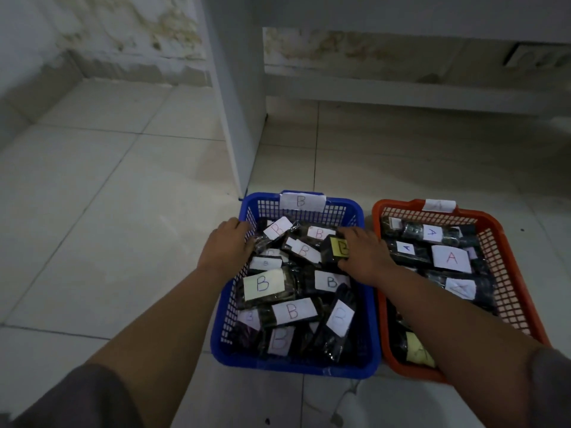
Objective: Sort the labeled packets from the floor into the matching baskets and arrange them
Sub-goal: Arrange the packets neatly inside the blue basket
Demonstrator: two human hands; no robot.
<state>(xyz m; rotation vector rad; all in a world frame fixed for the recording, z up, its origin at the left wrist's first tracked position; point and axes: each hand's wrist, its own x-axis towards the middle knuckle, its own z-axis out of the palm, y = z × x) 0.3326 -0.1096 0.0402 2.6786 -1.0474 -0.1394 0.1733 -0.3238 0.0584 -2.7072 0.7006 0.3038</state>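
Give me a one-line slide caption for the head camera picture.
Both hands reach into the blue B basket beside the orange A basket.

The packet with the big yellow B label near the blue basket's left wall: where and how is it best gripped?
Probably by its two long edges, from straight above. The packet with the big yellow B label lies flat on top of the pile in the blue basket, label up, nothing over it. The left hand is nearest.

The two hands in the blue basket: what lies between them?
In the head view, B-labeled packets lie between the left hand and right hand, heaped inside the blue basket; no bare basket floor shows there.
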